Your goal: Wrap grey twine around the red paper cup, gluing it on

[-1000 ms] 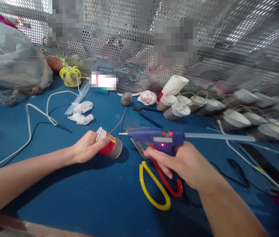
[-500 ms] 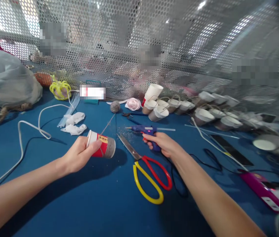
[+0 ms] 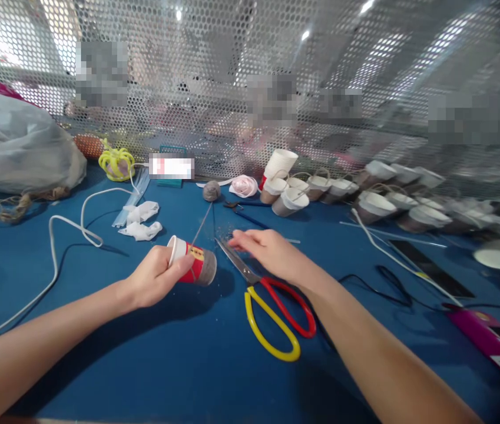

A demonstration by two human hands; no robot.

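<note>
My left hand (image 3: 155,275) is wrapped around a red and white paper cup (image 3: 195,264), tilted on its side with its base to the right. Grey yarn covers the base end, and a taut strand runs back to a small grey yarn ball (image 3: 211,191). My right hand (image 3: 271,250) reaches just above the blades of large scissors (image 3: 250,277) with one yellow and one red handle. Its fingers stretch leftward with nothing visible in them. Behind that hand only the end of a clear glue stick (image 3: 294,241) shows; the glue gun is hidden.
Several yarn-wrapped cups (image 3: 291,201) stand along the perforated metal screen (image 3: 214,70). Pliers (image 3: 236,206), a pink ribbon roll (image 3: 244,186) and white scraps (image 3: 141,221) lie behind my hands. A white cable (image 3: 55,247) loops left; a purple power strip (image 3: 482,338) lies right.
My right hand has let go of the blue glue gun, which is now out of sight behind it, and has moved left over the scissors. My left hand keeps the cup; the view has shifted slightly.
</note>
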